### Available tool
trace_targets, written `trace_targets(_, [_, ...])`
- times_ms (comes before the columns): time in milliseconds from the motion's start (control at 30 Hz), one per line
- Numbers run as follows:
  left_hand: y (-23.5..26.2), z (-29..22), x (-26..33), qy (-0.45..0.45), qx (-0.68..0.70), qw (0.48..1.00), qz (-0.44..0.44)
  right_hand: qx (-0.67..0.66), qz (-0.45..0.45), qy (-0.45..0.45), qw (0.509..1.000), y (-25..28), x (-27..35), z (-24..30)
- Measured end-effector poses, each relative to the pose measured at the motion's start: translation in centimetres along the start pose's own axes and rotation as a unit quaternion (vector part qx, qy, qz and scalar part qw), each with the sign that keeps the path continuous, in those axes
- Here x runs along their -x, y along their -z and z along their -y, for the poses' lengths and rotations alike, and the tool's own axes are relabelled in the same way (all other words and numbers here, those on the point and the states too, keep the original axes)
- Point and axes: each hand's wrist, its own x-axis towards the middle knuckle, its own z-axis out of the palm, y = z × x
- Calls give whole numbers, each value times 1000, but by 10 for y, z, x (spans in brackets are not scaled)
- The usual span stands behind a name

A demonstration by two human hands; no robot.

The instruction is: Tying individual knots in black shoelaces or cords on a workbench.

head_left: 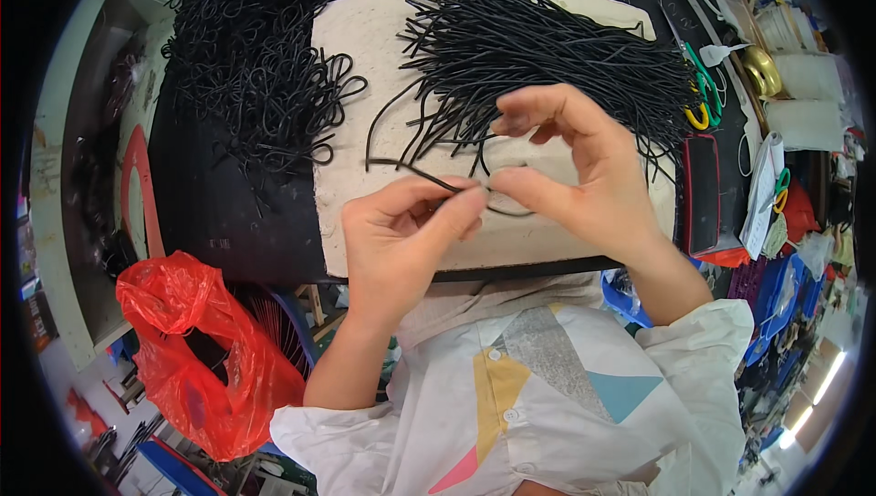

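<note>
Low over a cream pad (360, 31), my left hand (392, 236) pinches a black cord (424, 175) between thumb and fingers. One end of the cord sticks out to the left of the pinch. My right hand (593, 167) is held open, fingers apart and curved, with its thumb close to the left fingertips. Below that thumb a thin curve of black cord shows, partly hidden by the hands. Just beyond lies a thick bundle of straight black cords (538, 49), several strands trailing toward my hands.
A tangled heap of looped black cords (265, 58) covers the table's left side. To the right are green-and-yellow-handled scissors (710, 94), a dark red-edged case (702, 195) and a gold-coloured roll (762, 72). A red plastic bag (196, 359) hangs near the lower left edge.
</note>
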Motion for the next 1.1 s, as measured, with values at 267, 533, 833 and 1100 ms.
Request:
trace_targets(267, [-1,-1,8,86,-69,987,115,31,151,15,988,9,-24,25])
trace_targets(533, [-1,3,3,24,325,945,-26,305,-84,339,886,6,11,-24])
trace_targets(833, [2,22,3,-25,81,992,95,1,69,4,998,2,10,-4])
trace_targets(1100, [-2,6,3,63,42,993,93,-297,81,-206,929,0,19,-6])
